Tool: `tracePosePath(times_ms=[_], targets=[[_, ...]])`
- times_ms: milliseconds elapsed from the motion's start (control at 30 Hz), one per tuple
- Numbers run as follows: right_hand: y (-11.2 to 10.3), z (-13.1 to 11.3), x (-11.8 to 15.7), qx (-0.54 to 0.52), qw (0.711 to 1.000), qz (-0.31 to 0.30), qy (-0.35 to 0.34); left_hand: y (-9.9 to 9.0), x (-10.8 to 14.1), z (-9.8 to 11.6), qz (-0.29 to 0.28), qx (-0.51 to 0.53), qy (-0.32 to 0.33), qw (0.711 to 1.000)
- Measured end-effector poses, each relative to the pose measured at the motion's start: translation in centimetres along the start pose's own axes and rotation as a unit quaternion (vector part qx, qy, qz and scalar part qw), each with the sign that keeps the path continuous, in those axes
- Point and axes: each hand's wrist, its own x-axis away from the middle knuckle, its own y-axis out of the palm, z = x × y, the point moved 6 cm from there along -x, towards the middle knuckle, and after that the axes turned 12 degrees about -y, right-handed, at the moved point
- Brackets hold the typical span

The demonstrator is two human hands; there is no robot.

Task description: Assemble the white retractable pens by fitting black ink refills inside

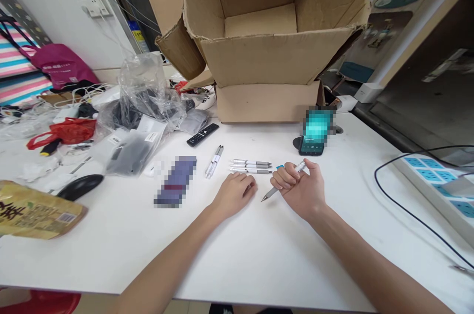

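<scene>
My right hand (303,188) is turned palm up, with its fingers wrapped round a white and grey pen (271,193). The pen slants so that its tip points down and left, just above the table. My left hand (234,193) rests on the tabletop, palm down, fingers loosely bent and no object visible in it. Just beyond it lie several similar pens (250,171) in a sideways row. Two more white pens (214,161) lie side by side at an angle, farther left.
A large open cardboard box (266,101) stands at the back. A lit phone (316,131) leans on a stand at right, near a power strip (440,180) and black cable. Left are a remote (203,135), a blurred-out purple item (177,180), plastic bags (131,153) and a yellow pouch (37,210).
</scene>
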Motion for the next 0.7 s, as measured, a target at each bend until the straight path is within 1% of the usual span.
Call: tracePosePath(times_ms=[200,367,500,700], targets=[[-0.12,0.04,0.04,-0.005,1.0,0.004,0.0,0.09,-0.02,-0.13,-0.001,0.008,-0.001,1.0],[0.11,0.32,0.03,-0.006,1.0,-0.004,0.008,-0.03,-0.07,-0.17,-0.005,0.019,-0.006,1.0],[0.25,0.45,0.09,-0.004,1.0,-0.012,0.01,-0.07,-0.07,-0.12,-0.008,0.007,-0.007,1.0],[0.43,0.33,0.14,0.002,1.0,-0.028,-0.001,-0.16,-0.02,-0.02,-0.011,0.002,-0.009,1.0]])
